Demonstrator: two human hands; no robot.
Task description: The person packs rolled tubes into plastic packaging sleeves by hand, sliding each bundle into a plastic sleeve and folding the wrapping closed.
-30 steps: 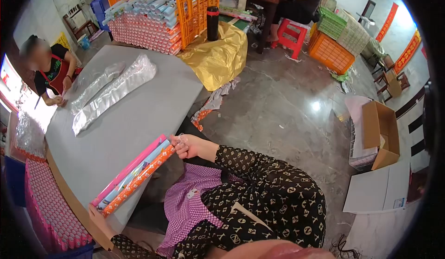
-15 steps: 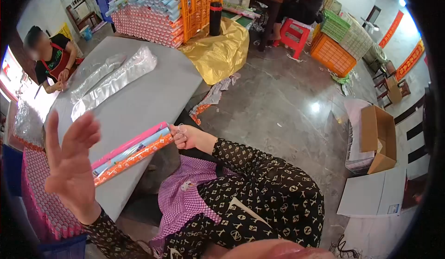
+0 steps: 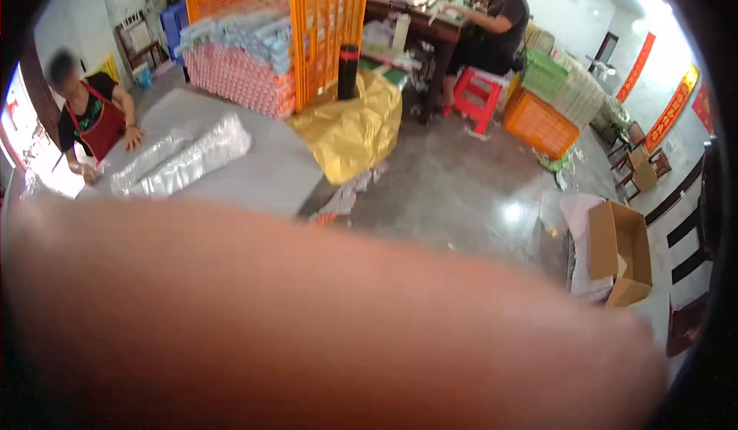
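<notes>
A large blurred stretch of skin fills the lower half of the head view, very close to the lens. It appears to be my left hand (image 3: 330,322), though its fingers cannot be made out singly. My right hand and the rolls it held are out of sight behind it. Beyond lies the grey table (image 3: 269,168), with crumpled clear plastic sleeves (image 3: 204,157) on its top. Many rolled tubes (image 3: 238,76), pink-red below and light blue above, are stacked at the table's far end.
An orange crate (image 3: 327,38) stands by the stack, near a black cylinder (image 3: 348,72) and gold sheeting (image 3: 357,126). A person in a red apron (image 3: 100,126) is at the table's left. Another person sits on a red stool (image 3: 477,103). A cardboard box (image 3: 607,241) lies at right.
The raised left hand appears to have come up close to the camera, now covering the lower view. My right hand with the rolls has gone from sight. The view has shifted slightly.
</notes>
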